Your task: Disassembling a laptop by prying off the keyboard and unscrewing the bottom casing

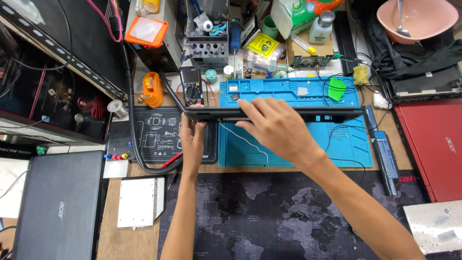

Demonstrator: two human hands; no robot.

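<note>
Black laptop (308,113) held on edge over blue mat (346,144). Left hand (192,139) pinches its left corner; right hand (276,127) clasps the top edge. Slip risk: narrow grip could tip it onto the multimeter (191,85).

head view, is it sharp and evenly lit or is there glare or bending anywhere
Head view: evenly lit and mostly sharp; the left hand and right hand on the thin black laptop show crisp edges. Soft glare sits on the glossy black panel at upper left. Wide-angle distortion bows the blue silicone work mat and the edges of the frame.
</note>
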